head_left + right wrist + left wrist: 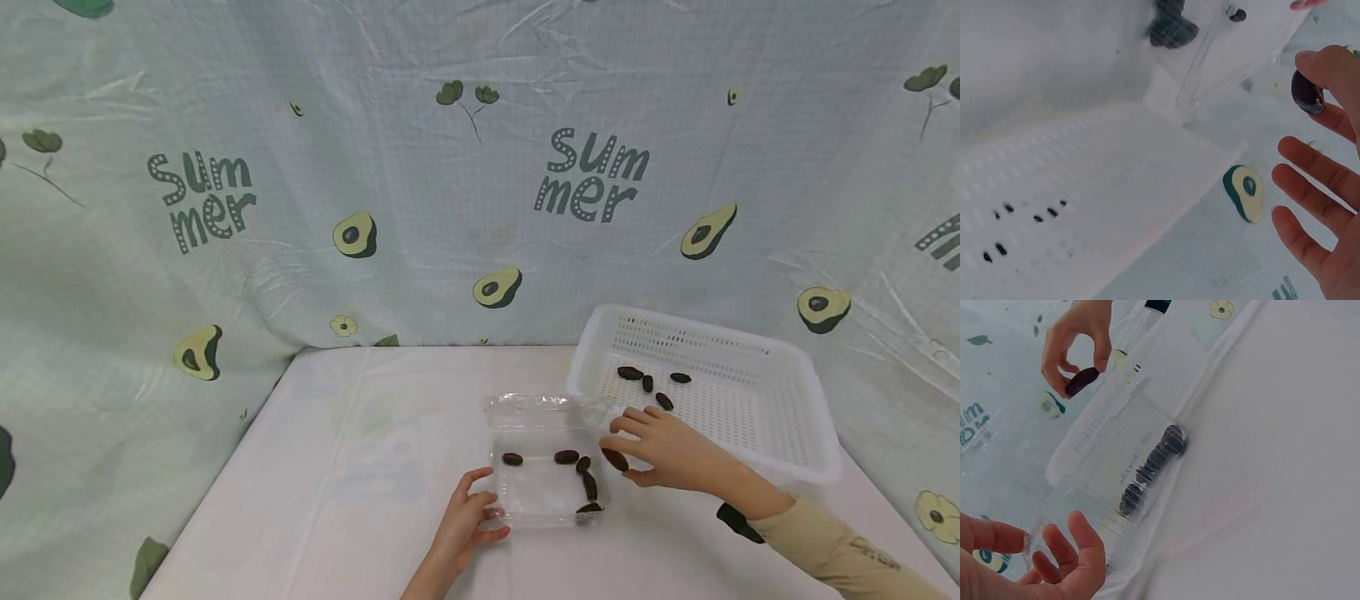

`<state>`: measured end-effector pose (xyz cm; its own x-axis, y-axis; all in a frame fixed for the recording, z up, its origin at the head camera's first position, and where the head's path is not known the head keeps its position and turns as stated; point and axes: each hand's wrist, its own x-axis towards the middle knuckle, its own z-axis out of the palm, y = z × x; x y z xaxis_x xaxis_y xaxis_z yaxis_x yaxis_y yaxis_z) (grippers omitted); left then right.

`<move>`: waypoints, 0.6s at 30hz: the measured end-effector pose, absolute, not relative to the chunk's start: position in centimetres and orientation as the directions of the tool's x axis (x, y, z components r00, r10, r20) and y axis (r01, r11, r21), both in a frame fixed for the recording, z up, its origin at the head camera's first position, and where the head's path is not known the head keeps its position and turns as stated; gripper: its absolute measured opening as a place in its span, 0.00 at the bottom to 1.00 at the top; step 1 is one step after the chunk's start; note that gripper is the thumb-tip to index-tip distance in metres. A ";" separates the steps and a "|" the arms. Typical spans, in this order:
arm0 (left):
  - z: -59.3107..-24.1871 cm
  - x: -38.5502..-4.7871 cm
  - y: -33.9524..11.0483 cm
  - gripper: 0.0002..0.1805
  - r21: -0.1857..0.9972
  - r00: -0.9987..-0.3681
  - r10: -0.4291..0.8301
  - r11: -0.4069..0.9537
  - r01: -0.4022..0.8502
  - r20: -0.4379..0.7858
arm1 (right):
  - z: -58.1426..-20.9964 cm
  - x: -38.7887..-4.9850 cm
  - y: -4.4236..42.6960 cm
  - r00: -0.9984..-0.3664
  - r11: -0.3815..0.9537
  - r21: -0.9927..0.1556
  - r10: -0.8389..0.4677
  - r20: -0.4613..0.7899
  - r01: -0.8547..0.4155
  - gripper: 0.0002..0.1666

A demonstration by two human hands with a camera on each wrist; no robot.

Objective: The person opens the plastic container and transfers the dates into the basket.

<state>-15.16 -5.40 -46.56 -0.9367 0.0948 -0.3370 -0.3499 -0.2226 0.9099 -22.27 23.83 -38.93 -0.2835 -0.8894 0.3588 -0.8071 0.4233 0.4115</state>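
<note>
A clear plastic box stands on the table with its hinged lid folded back. Several dark brown dates lie in it, mostly along the right side, with one near the left wall. My left hand holds the box by its left end, fingers spread along the wall. My right hand pinches one date between thumb and forefinger, just beyond the box's right edge; its other fingers are extended in the right wrist view. In the left wrist view the dates show through the clear wall.
A white perforated basket stands behind and right of the box, with several dates on its floor. A dark shape lies partly under the right sleeve. A printed cloth hangs behind the white table.
</note>
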 end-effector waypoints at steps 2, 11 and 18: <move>-46.5 -15.1 -5.4 0.26 0.908 -0.935 0.093 -0.222 -0.355 -0.343 | -38.3 -22.6 24.8 -0.294 0.442 0.407 -0.879 0.376 -0.799 0.30; -46.4 -15.0 -5.5 0.27 0.913 -0.938 0.093 -0.217 -0.346 -0.333 | -35.8 -26.2 28.7 -0.330 0.526 0.379 -0.818 0.471 -0.762 0.26; -46.4 -14.9 -5.3 0.26 0.906 -0.933 0.091 -0.222 -0.359 -0.348 | -34.9 -29.8 31.2 -0.436 0.597 0.388 -0.791 0.429 -0.702 0.28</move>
<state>-14.90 -5.35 -46.42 -0.9331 0.0912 -0.3477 -0.3595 -0.2223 0.9063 -29.76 31.23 -34.88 -0.4359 -0.7912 0.4290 -0.7020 0.5972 0.3881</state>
